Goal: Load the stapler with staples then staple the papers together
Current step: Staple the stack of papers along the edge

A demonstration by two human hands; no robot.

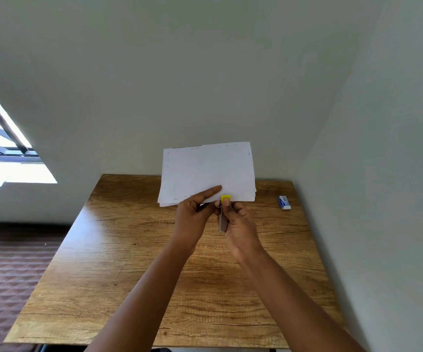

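Stapling underway — left hand (192, 212) pinching paper stack (207, 171), right hand (238, 224) clamped on yellow-tipped stapler (223, 214) — firm squeeze next.

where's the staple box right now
In the head view, the small blue-and-white box lies on the wooden table near its far right corner, right of the papers and both hands.

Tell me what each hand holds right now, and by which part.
Left hand pinches the white paper stack at its near edge, lifted off the wooden table. Right hand grips the yellow-tipped metal stapler along its body, nose at that edge.
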